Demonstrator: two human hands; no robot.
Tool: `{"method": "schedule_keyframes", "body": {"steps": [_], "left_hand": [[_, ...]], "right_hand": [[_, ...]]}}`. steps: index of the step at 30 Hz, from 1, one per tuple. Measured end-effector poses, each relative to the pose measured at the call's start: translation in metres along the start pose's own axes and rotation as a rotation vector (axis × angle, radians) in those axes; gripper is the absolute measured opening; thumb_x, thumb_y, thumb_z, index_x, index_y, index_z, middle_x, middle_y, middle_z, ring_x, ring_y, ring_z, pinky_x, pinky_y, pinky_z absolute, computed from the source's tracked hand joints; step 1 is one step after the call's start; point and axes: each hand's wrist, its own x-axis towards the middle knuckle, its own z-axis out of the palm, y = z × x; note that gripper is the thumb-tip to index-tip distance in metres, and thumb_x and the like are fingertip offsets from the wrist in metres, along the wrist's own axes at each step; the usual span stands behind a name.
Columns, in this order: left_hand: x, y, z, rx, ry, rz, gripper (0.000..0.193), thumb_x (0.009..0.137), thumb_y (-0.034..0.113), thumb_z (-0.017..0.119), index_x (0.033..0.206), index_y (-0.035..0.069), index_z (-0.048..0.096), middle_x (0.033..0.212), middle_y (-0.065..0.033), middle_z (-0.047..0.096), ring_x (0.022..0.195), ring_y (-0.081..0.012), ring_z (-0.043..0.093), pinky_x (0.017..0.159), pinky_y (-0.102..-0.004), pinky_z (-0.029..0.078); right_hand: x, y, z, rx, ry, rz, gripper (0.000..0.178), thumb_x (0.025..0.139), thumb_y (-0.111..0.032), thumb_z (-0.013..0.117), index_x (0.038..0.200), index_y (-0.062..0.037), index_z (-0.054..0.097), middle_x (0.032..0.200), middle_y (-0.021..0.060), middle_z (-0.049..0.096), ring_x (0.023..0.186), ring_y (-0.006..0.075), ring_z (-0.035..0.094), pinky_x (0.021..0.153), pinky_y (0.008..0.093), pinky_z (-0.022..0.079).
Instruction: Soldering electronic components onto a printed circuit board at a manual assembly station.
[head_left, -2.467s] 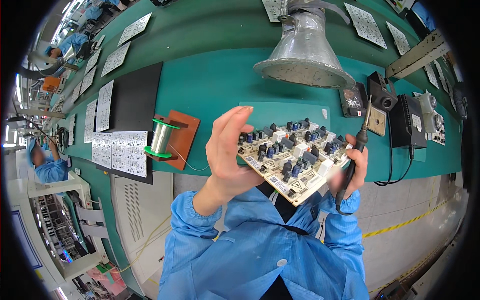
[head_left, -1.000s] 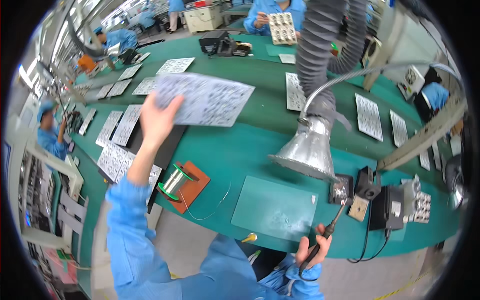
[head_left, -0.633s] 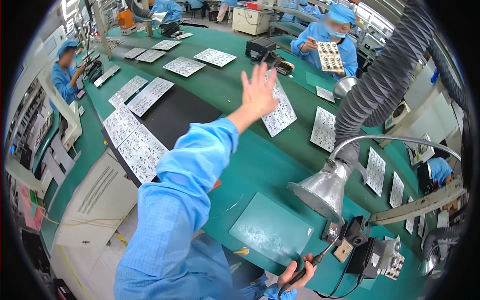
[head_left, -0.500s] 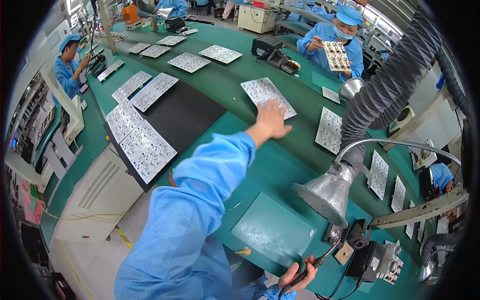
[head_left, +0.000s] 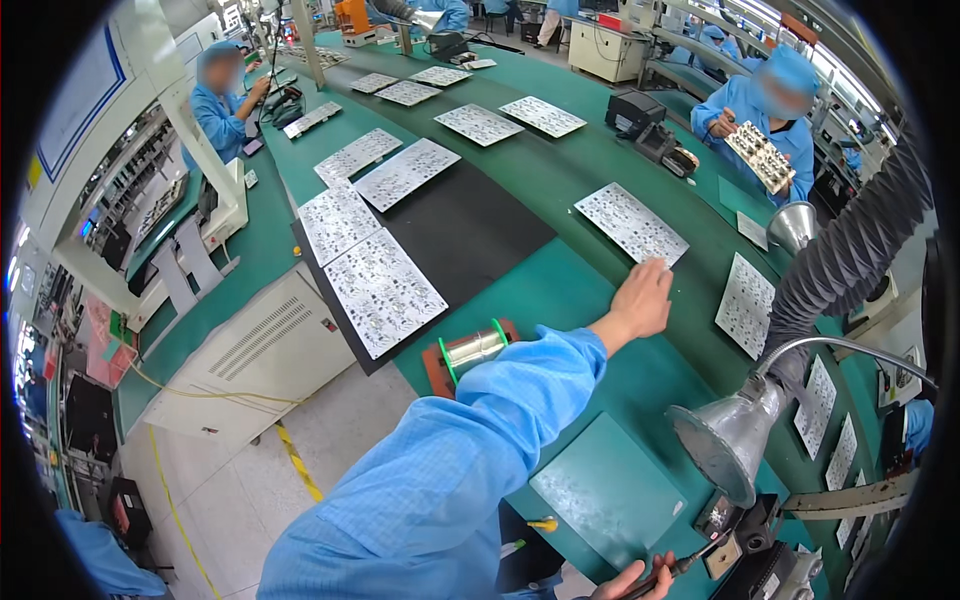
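Head view: our empty left hand (head_left: 643, 300) has released the white rectangular circuit board (head_left: 630, 222), maybe still touching; our right hand (head_left: 640, 583) grips a black soldering iron (head_left: 683, 566).

Bright light fills the scene, its edges bowed.

From afar I see a grey tiled floor (head_left: 235, 505) with yellow tape (head_left: 298, 462), a vented white cabinet (head_left: 250, 375) and a green table (head_left: 545, 295).
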Motion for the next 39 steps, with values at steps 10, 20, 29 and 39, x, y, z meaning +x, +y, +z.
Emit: {"method": "schedule_keyframes", "body": {"steps": [10, 20, 29, 39], "left_hand": [[0.003, -0.005, 0.011, 0.075, 0.169, 0.012, 0.037, 0.071, 0.016, 0.063, 0.101, -0.005, 0.057, 0.115, -0.0243, 0.054, 0.108, -0.0378, 0.051, 0.089, -0.0472, 0.042], [-0.001, -0.002, -0.002, 0.033, 0.074, -0.039, 0.032, 0.077, 0.019, 0.062, 0.101, -0.002, 0.058, 0.118, -0.0204, 0.050, 0.112, -0.0343, 0.045, 0.097, -0.0430, 0.035], [0.001, -0.005, 0.006, 0.053, 0.232, 0.068, 0.033, 0.076, 0.012, 0.064, 0.105, 0.000, 0.056, 0.122, -0.0201, 0.048, 0.116, -0.0341, 0.044, 0.098, -0.0435, 0.035], [0.015, 0.050, -0.127, -0.136, 0.096, 0.238, 0.034, 0.068, 0.001, 0.058, 0.101, 0.004, 0.061, 0.097, -0.0116, 0.065, 0.093, -0.0290, 0.061, 0.081, -0.0401, 0.046]], "right_hand": [[-0.002, 0.031, -0.006, 0.098, -0.022, -0.149, 0.036, 0.085, -0.005, 0.058, 0.119, -0.0017, 0.046, 0.123, 0.0222, 0.053, 0.102, 0.0270, 0.054, 0.093, 0.0401, 0.041], [0.008, 0.002, 0.011, 0.050, 0.077, -0.230, 0.033, 0.090, -0.015, 0.064, 0.115, -0.0012, 0.048, 0.115, 0.0214, 0.056, 0.095, 0.0281, 0.059, 0.084, 0.0363, 0.048], [-0.002, 0.026, 0.001, 0.022, 0.011, -0.127, 0.036, 0.089, -0.006, 0.056, 0.123, -0.0009, 0.045, 0.128, 0.0204, 0.050, 0.106, 0.0267, 0.052, 0.096, 0.0392, 0.040], [-0.002, 0.031, -0.002, 0.100, 0.011, -0.141, 0.039, 0.087, -0.006, 0.059, 0.124, 0.0005, 0.045, 0.127, 0.0216, 0.050, 0.106, 0.0275, 0.053, 0.094, 0.0385, 0.041]]}}
